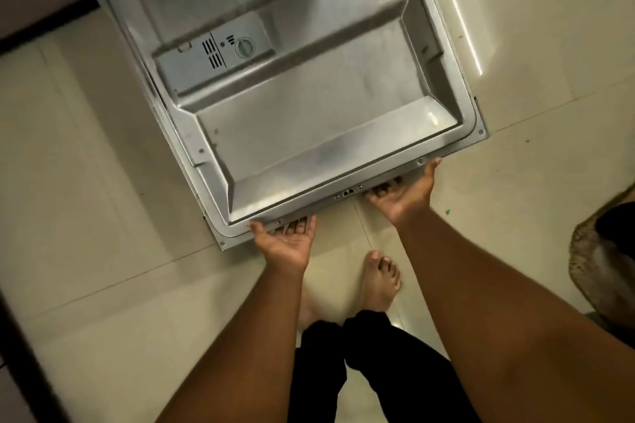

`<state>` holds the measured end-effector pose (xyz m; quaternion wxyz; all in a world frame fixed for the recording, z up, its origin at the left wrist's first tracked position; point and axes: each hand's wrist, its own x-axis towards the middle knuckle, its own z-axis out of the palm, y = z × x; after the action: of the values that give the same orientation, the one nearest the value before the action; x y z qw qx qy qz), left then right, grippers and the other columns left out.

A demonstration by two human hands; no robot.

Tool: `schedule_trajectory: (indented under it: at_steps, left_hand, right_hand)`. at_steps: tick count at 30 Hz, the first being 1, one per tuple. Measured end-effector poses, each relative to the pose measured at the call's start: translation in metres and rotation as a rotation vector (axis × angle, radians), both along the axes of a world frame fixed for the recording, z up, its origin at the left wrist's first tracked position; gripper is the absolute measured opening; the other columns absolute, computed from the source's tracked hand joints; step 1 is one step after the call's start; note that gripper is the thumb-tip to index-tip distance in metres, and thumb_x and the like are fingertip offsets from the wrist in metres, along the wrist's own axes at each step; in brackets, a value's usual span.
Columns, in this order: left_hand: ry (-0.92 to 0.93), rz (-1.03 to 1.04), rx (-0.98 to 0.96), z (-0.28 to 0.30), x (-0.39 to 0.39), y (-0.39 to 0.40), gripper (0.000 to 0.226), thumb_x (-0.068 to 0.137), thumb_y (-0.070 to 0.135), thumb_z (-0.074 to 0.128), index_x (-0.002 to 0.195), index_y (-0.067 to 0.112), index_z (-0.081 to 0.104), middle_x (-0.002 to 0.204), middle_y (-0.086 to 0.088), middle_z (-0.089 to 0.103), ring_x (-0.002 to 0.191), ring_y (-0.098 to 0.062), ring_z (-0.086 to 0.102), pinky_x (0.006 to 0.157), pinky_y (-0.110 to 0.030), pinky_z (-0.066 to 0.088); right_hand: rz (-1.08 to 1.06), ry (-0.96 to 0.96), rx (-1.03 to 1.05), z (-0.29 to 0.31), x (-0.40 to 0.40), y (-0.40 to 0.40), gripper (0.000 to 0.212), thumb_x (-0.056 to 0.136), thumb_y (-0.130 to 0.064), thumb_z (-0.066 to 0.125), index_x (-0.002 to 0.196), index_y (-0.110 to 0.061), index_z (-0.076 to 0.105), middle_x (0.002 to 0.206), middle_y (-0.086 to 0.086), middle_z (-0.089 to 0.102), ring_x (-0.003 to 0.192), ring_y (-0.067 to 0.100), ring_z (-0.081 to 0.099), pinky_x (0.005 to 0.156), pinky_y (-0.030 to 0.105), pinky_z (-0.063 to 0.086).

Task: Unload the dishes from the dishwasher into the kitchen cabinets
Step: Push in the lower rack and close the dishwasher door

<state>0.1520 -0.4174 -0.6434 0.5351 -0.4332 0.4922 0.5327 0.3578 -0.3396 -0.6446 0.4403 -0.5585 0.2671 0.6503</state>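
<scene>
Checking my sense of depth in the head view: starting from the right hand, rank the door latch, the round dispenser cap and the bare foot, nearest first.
From the right hand:
1. Door latch, just left of it on the dishwasher door edge.
2. Bare foot, below on the floor.
3. Round dispenser cap, far up the door's inner panel.

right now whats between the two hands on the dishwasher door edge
In the head view, between the left hand and right hand runs only the dishwasher door front rim, carrying the latch and small screws; no dishes.
</scene>
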Motion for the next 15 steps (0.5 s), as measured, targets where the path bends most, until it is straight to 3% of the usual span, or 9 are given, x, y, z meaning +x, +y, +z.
schedule_trajectory:
  at_steps: [3, 5, 8, 11, 15]
  left_hand:
    - [0.028, -0.046, -0.003, 0.020, 0.001, 0.002, 0.110, 0.074, 0.077, 0.059, 0.154, 0.018, 0.012, 0.156, -0.020, 0.021, 0.142, -0.041, 0.029, 0.110, -0.061, 0.034]
    - [0.056, -0.163, -0.001, 0.044, 0.000, -0.001, 0.109, 0.069, 0.073, 0.068, 0.151, 0.021, 0.021, 0.147, -0.019, 0.033, 0.134, -0.039, 0.040, 0.107, -0.058, 0.039]
    - [0.077, -0.330, 0.004, 0.096, -0.004, -0.011, 0.094, 0.065, 0.057, 0.081, 0.140, 0.017, 0.041, 0.137, -0.014, 0.049, 0.124, -0.027, 0.053, 0.105, -0.048, 0.044]
    - [0.072, -0.372, 0.061, 0.159, -0.012, -0.015, 0.079, 0.053, 0.043, 0.091, 0.121, 0.019, 0.060, 0.128, -0.010, 0.058, 0.126, -0.023, 0.054, 0.096, -0.043, 0.050]
    - [0.182, -0.379, 0.132, 0.231, -0.021, -0.008, 0.039, 0.075, 0.020, 0.073, 0.111, 0.012, 0.062, 0.139, -0.016, 0.056, 0.122, -0.026, 0.060, 0.084, -0.035, 0.059]
  right_hand:
    - [0.048, 0.025, -0.003, 0.015, 0.010, -0.004, 0.122, 0.055, -0.091, 0.060, 0.154, -0.030, 0.024, 0.155, 0.014, 0.031, 0.140, 0.044, 0.032, 0.100, 0.070, 0.036]
    - [0.091, 0.037, -0.024, 0.037, 0.013, -0.005, 0.113, 0.062, -0.085, 0.062, 0.149, -0.019, 0.035, 0.149, 0.016, 0.042, 0.133, 0.041, 0.044, 0.099, 0.063, 0.041]
    - [0.150, 0.041, -0.030, 0.087, 0.013, -0.008, 0.088, 0.077, -0.070, 0.064, 0.137, -0.008, 0.048, 0.131, 0.018, 0.060, 0.116, 0.036, 0.058, 0.096, 0.056, 0.047]
    - [0.215, -0.019, -0.017, 0.149, 0.013, -0.004, 0.081, 0.077, -0.064, 0.069, 0.132, -0.006, 0.052, 0.124, 0.016, 0.065, 0.112, 0.032, 0.064, 0.100, 0.050, 0.050]
    - [0.286, -0.130, 0.056, 0.242, 0.001, 0.009, 0.064, 0.085, -0.048, 0.071, 0.131, -0.006, 0.055, 0.124, 0.018, 0.066, 0.110, 0.029, 0.067, 0.101, 0.043, 0.051]
